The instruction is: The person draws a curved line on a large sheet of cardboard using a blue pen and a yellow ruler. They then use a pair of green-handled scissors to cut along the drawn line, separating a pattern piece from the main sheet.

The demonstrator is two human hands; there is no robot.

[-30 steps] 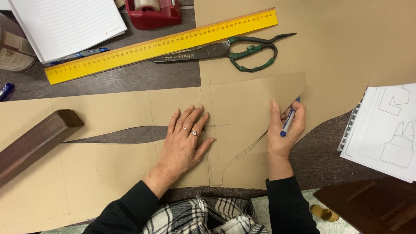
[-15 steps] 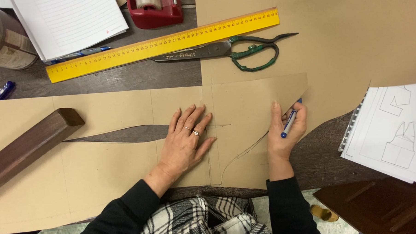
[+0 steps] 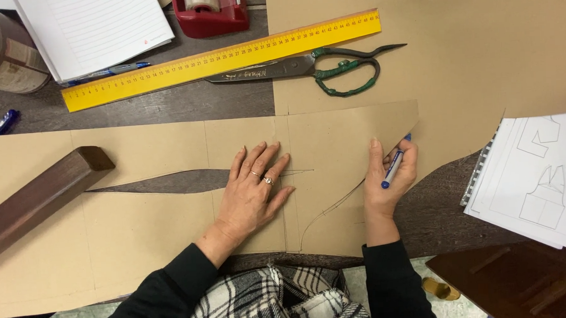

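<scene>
Dark wooden table (image 3: 168,110), mostly covered w/ brown pattern paper (image 3: 140,214); a curved slit is cut in it left of centre. Left hand (image 3: 253,191) lies flat on the paper, fingers spread, gripping nothing, just pinning the sheet down. Right hand (image 3: 390,174) is closed around a blue pen (image 3: 394,167), resting at the paper's right edge near the angled corner; a pencilled curve runs below, between the two hands. Yellow ruler (image 3: 223,59) and big scissors (image 3: 317,67) w/ green-wrapped handles lie further up, well apart from both hands. Red tape dispenser (image 3: 210,12), lined notebook (image 3: 96,24), dark wood block (image 3: 40,196) at left, spiral-bound sketch pages (image 3: 534,175) at right.

To mark well, IMO: keep left palm pressing close to the line so paper can't creep, pen upright, light even stroke, wrist anchored on the sheet.
</scene>
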